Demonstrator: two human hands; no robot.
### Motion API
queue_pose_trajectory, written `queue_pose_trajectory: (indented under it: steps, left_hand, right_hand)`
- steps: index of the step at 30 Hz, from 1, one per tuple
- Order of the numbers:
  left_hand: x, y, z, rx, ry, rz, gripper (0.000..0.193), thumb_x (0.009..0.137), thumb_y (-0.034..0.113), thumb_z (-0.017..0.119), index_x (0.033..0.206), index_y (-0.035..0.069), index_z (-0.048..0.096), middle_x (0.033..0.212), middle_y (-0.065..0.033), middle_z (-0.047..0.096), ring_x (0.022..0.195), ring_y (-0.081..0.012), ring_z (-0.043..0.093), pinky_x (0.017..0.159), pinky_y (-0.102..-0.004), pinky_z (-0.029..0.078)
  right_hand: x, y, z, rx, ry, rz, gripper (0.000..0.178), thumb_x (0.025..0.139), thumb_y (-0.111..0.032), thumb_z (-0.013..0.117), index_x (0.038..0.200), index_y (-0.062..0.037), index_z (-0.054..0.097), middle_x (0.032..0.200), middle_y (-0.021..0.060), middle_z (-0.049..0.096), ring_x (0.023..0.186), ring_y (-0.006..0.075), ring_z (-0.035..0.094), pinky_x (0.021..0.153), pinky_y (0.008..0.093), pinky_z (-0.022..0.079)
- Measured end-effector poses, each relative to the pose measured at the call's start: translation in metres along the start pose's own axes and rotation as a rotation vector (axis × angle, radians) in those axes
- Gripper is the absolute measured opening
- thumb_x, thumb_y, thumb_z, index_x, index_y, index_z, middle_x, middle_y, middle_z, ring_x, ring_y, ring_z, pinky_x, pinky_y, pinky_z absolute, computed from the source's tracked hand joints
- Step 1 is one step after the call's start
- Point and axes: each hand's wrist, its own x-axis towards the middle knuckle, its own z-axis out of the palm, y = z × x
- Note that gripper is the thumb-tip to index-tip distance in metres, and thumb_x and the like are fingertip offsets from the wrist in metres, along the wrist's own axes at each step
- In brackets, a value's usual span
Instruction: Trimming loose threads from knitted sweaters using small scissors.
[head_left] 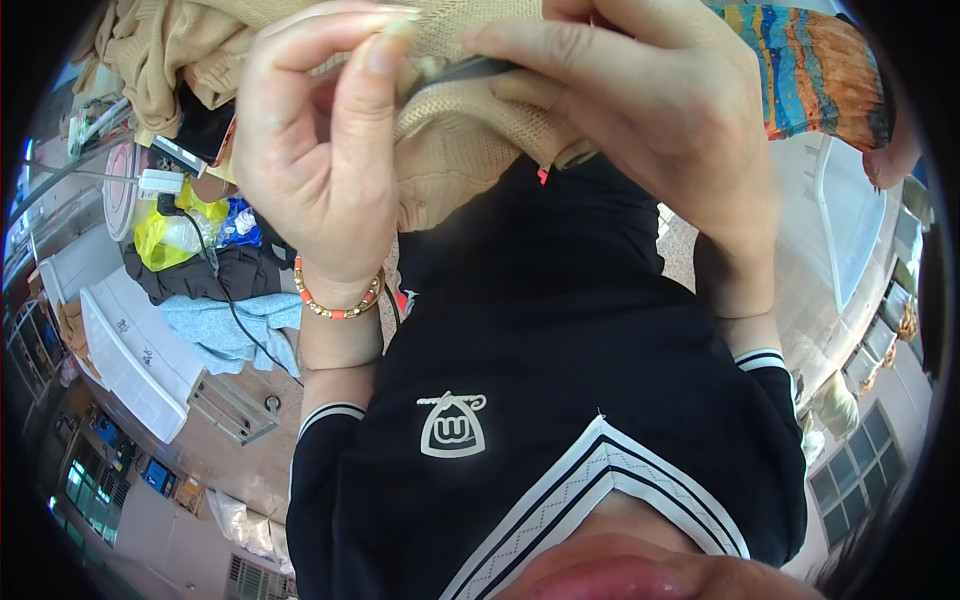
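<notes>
Beige knitted fabric (pixel 450 190) hangs over my lap, and both hands hold its upper edge close to me. The thumb and index finger of my left hand (pixel 320 140) are pinched together at the knit's edge. Opposite it, my right hand (pixel 680 110) grips a rolled part of the same knit between thumb and fingers. A narrow dark strip (pixel 470 70) shows between the two hands; I cannot make out whether it is a tool or a gap. A beaded bracelet (pixel 340 312) circles my left wrist.
More beige knitwear (pixel 165 50) is heaped at the far left. Below it are a white plug (pixel 160 182) with a black cable, a yellow plastic bag (pixel 155 240) and a light blue cloth (pixel 235 325). At right, a person's skin shows beside multicoloured patterned fabric (pixel 810 75).
</notes>
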Motion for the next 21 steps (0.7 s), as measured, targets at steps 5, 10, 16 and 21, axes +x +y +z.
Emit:
queue_pose_trajectory:
  steps: [5, 10, 16, 21]
  left_hand:
    - [-0.01, 0.008, -0.003, -0.016, -0.163, 0.147, 0.047, 0.087, 0.01, 0.077, 0.124, 0.0, 0.051, 0.129, -0.0233, 0.057, 0.094, -0.0194, 0.064, 0.082, -0.0288, 0.053]
    - [-0.009, 0.004, -0.033, 0.339, -0.301, 0.27, 0.038, 0.073, -0.007, 0.071, 0.11, -0.003, 0.064, 0.106, -0.0139, 0.07, 0.091, -0.0224, 0.065, 0.08, -0.0314, 0.052]
    - [-0.002, -0.012, -0.049, 0.289, -0.176, 0.355, 0.025, 0.079, -0.012, 0.068, 0.1, -0.002, 0.06, 0.101, -0.0173, 0.067, 0.092, -0.0229, 0.065, 0.083, -0.0308, 0.052]
    - [-0.015, -0.017, -0.031, 0.059, -0.031, 0.165, 0.03, 0.079, -0.013, 0.069, 0.102, 0.001, 0.057, 0.099, -0.0159, 0.067, 0.091, -0.0198, 0.065, 0.083, -0.0287, 0.052]
  right_hand:
    - [-0.02, 0.016, 0.001, 0.151, 0.154, 0.082, 0.039, 0.075, -0.009, 0.082, 0.112, -0.0031, 0.071, 0.084, 0.006, 0.055, 0.071, 0.0166, 0.055, 0.059, 0.0279, 0.045]
    - [-0.055, 0.032, 0.011, 0.301, 0.254, 0.327, 0.064, 0.068, -0.014, 0.09, 0.125, -0.0013, 0.065, 0.088, 0.0001, 0.052, 0.079, 0.0107, 0.048, 0.071, 0.0224, 0.038]
    - [-0.065, 0.037, 0.037, 0.344, 0.327, 0.151, 0.065, 0.063, -0.011, 0.09, 0.121, 0.0023, 0.066, 0.088, 0.0011, 0.054, 0.079, 0.0102, 0.05, 0.068, 0.0225, 0.038]
    - [-0.037, 0.034, 0.043, 0.276, 0.219, -0.167, 0.053, 0.066, -0.01, 0.089, 0.115, 0.0005, 0.071, 0.076, 0.0009, 0.052, 0.064, 0.0093, 0.046, 0.057, 0.0224, 0.034]
